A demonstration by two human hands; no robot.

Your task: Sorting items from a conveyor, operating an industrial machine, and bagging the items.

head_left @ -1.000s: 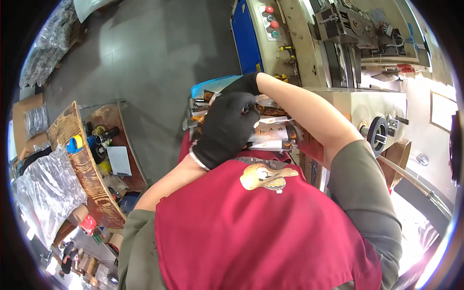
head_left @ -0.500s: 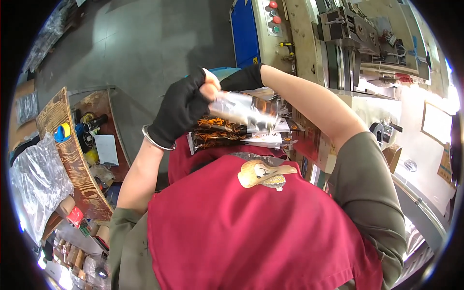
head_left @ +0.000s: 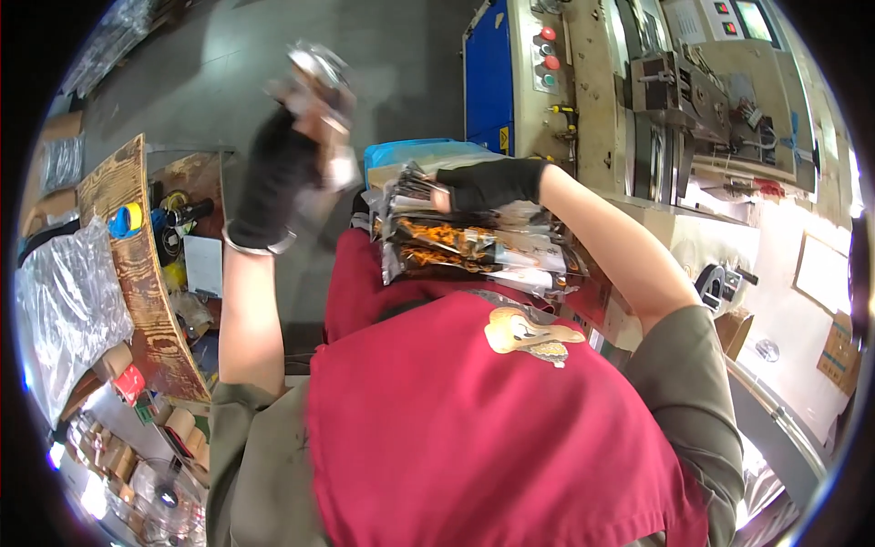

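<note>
Left hand point(head_left: 278, 173): yours, gloved, raised upper left of frame, clenched on a blurred shiny packet point(head_left: 319, 77), lifted clear of the pile.
Right hand point(head_left: 488, 182): pressing down on the packet stack point(head_left: 474, 242) at centre, prob. to keep it steady.
Behind: packing machine point(head_left: 674, 100), upper right.

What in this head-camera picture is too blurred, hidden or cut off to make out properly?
- Shiny clear packet raised in the black-gloved left hand: motion-blurred, contents unreadable.
- Stack of clear snack packets: the black-gloved right hand covers its top and the red apron hides its near edge.
- Beige packing machine: its far part is cut off by the fisheye rim.
- Items in the wooden tray: too small to identify.
</note>
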